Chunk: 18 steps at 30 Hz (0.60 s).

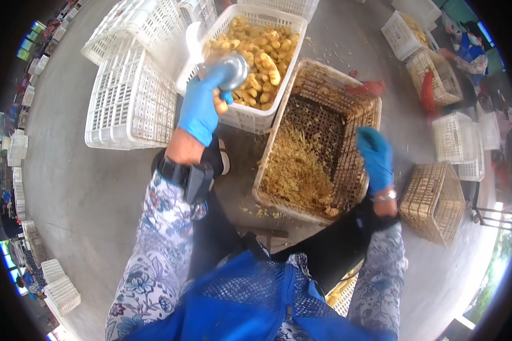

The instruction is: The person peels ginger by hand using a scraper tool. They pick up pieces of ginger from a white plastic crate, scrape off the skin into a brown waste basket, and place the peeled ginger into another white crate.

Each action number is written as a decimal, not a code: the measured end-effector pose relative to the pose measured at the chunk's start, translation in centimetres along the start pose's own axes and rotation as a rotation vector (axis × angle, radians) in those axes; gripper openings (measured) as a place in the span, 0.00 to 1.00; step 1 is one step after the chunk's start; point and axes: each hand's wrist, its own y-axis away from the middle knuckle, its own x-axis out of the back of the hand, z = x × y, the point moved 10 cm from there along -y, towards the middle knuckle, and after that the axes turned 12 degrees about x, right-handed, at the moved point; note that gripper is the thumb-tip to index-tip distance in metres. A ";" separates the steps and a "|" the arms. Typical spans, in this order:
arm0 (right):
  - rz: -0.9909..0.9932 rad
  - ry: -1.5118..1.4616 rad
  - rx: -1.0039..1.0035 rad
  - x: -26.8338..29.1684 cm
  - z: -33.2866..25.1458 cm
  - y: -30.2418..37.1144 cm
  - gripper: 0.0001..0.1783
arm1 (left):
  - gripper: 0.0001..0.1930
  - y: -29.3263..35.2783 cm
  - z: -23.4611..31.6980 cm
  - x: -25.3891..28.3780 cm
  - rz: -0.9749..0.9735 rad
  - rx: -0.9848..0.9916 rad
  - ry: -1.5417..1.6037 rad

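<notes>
My left hand (202,108), in a blue glove, is closed near the left side of a white crate (242,118) heaped with pale yellow, knobbly ginger-like roots (256,54). It grips a round, shiny metal object (233,72), whose exact kind is blurred. A pale blurred shape (194,41) shows just beyond it. At the right rim of a brown-stained crate (261,170) is my right hand (375,154), also blue-gloved, its fingers curled in. Whatever those fingers may hold is hidden. Yellowish peelings (298,170) lie in the stained crate, deepest toward its near left.
White crates (132,96) stand at the left. A red net bag (367,88) hangs over the stained crate's far right rim. Another stained crate (433,202) stands at the right. Other people (472,54) sit among crates at the far right.
</notes>
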 end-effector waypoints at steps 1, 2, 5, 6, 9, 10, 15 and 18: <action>-0.011 0.007 0.002 -0.2 0.1 -0.5 0.15 | 0.15 1.3 -0.1 -0.1 0.047 -0.015 -0.008; -0.056 0.016 -0.003 -2.9 2.4 -1.4 0.16 | 0.14 2.2 -0.9 -0.9 0.040 0.041 -0.044; 0.007 0.468 0.378 -10.8 -2.0 -9.4 0.23 | 0.15 1.9 2.8 -0.5 0.018 -0.008 -0.062; -0.001 0.521 0.373 -13.0 -1.6 -11.5 0.25 | 0.15 2.3 3.3 -0.2 0.033 -0.031 -0.058; -0.019 0.709 0.319 -17.9 0.8 -15.9 0.35 | 0.12 2.9 3.7 0.3 0.059 0.007 0.025; -0.071 0.810 0.270 -19.2 1.4 -17.0 0.38 | 0.10 3.2 3.8 0.4 0.072 0.015 0.044; -0.130 0.960 0.212 -21.3 5.9 -19.9 0.34 | 0.06 3.1 3.9 0.1 -0.007 0.107 0.120; -0.082 0.792 0.124 -20.3 6.8 -20.8 0.28 | 0.06 3.2 4.3 0.9 0.035 0.090 0.144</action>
